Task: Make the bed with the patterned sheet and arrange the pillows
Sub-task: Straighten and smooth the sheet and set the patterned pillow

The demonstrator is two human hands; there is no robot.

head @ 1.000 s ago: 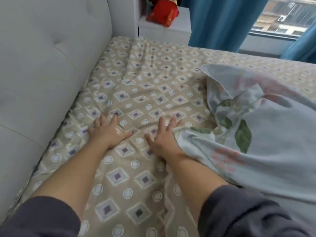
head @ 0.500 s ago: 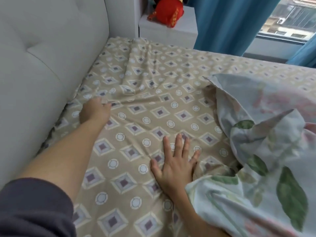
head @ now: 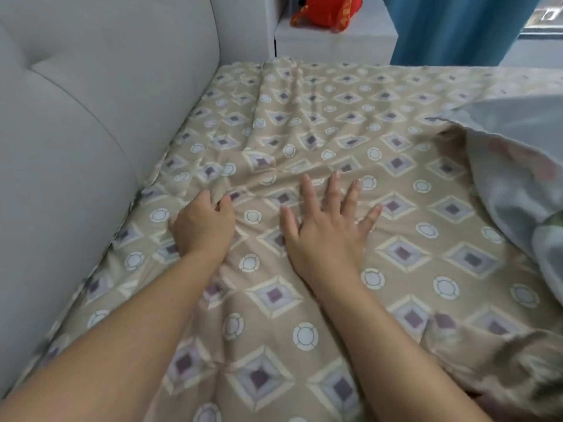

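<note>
Now patterned sheet (head: pixel 335 123) under flat right hand (head: pixel 327 229), bunched in left hand (head: pixel 202 225).

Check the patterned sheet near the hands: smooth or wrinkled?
Wrinkled. The patterned sheet bunches into a ridge where the left hand pinches it; the right hand presses flat.

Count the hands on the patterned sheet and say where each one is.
2. The left hand pinches a fold of the patterned sheet near the grey headboard; the right hand lies flat, fingers spread, beside it.
</note>
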